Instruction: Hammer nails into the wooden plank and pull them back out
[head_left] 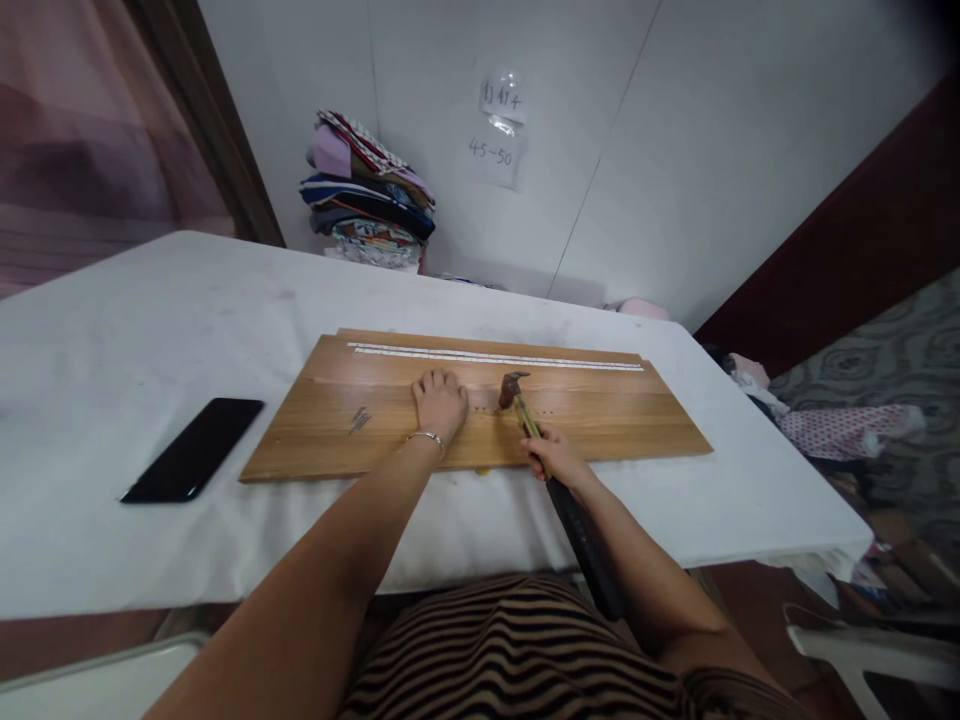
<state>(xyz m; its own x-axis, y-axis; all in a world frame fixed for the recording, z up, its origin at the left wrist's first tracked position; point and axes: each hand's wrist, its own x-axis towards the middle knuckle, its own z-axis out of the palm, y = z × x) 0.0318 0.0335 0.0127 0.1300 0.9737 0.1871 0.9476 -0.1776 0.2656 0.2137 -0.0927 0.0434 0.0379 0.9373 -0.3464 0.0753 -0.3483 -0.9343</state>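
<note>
A claw hammer (pixel 514 388) with a yellowish shaft and a black grip is in my right hand (pixel 556 458), which wraps round the shaft below the head. Its head is down at the surface of a wooden board (pixel 615 410), by a row of small dark marks. My left hand (pixel 441 405) lies flat on the board, left of the hammer head, with the fingers stretched forward. To the left of that hand is a small pile of nails (pixel 360 419). Two white measuring strips (pixel 495 359) run along the board's far edge.
The board rests on a table with a white cloth (pixel 247 310). A black phone (pixel 193 450) lies at the left. Folded clothes (pixel 371 190) are stacked at the back against the wall. White chairs (pixel 877 655) stand below the table at both sides.
</note>
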